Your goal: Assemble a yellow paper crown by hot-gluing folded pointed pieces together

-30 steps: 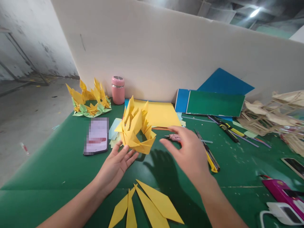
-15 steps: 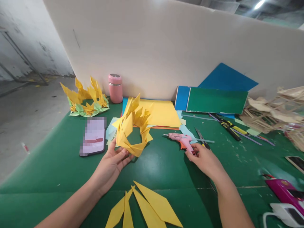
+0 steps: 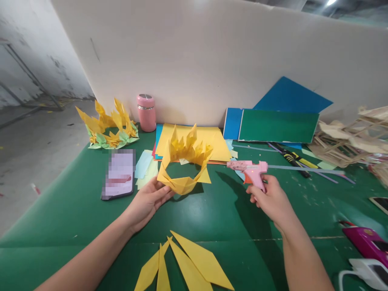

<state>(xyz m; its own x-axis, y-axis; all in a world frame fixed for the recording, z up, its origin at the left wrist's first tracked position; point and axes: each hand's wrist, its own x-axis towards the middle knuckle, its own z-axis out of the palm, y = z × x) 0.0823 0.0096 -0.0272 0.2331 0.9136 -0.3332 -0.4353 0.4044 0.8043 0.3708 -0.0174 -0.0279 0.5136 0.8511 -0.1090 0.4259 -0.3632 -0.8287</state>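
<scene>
A folded yellow paper crown is pinched at its lower left rim by my left hand, tilted so its ring opening shows. My right hand grips the handle of a pink hot glue gun, raised above the table with its nozzle pointing left and a long glue stick out of its back. Several folded yellow paper pieces lie fanned out on the green table in front of me, below the crown.
At the back left stand a finished-looking yellow and green paper crown and a pink flask. A phone lies left of my hand. Coloured sheets are stacked behind. Cutters, wooden stick models and a purple device sit right.
My right hand has lifted the glue gun off the table and moved it right. My left hand has shifted the crown slightly right and turned it.
</scene>
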